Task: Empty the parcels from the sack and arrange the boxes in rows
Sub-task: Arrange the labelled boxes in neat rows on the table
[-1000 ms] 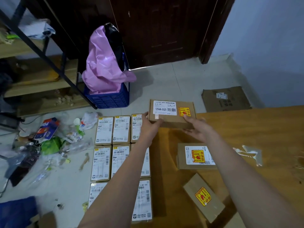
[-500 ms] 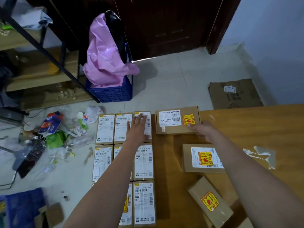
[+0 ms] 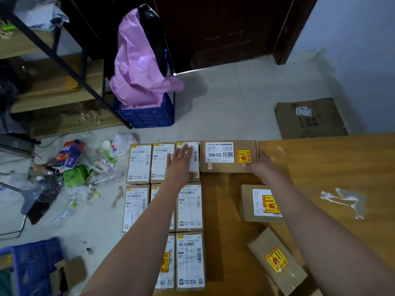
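Two hands squaring cardboard parcels into rows at the far edge of a wooden board.

The left hand (image 3: 181, 165) lies flat, fingers straight and slightly spread, on the white-labelled brown box (image 3: 188, 161) ending the far row. Just beside it, the wider brown cardboard box marked 12V4A-5525 (image 3: 228, 155) sits on the tan wooden board (image 3: 320, 167); the right hand (image 3: 259, 167) grips its near right corner, fingers curled.

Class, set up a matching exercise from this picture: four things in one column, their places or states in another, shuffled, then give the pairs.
1. left hand
2. right hand
3. pink bag
4. tilted box

A. in the blue crate
B. flat on a top-row labelled box
C. nearest the camera, askew
D. holds the corner of the 12V4A-5525 box

Pairs: 1-B, 2-D, 3-A, 4-C
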A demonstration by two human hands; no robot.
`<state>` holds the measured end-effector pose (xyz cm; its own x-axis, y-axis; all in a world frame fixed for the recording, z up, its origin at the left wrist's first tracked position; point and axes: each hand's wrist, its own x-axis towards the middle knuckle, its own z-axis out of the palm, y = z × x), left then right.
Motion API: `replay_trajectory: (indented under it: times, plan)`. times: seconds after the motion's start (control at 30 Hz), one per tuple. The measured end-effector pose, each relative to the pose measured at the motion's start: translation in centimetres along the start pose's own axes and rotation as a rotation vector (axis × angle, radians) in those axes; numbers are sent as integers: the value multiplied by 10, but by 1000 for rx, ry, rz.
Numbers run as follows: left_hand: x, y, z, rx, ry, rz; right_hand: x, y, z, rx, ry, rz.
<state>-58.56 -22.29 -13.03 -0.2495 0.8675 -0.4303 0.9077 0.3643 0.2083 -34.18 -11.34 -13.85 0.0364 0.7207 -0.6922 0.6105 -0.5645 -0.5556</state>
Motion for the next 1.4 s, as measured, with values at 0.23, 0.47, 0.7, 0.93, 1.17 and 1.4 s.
replay_trajectory:
  times: [0.23,0.47,0.7,0.93,1.17,1.4]
  plan:
    - [1,1,-2,0,-15,-7,-1,-4,2,-95,5,-48]
    - [3,2,0,-14,-4,-4,-1,-4,3,-155,8,-78]
    - [4,2,1,-13,-14,-7,9,3,6,-128,-21,-11]
    - [1,6,-4,32,-54,-15,10,-5,2,-286,-76,-52]
    - [-11,25,-3,18,-22,-18,-19,-22,-25,-376,-89,-104]
    - [-42,66,-7,-72,35,27,-44,-15,-50,-359,-59,-124]
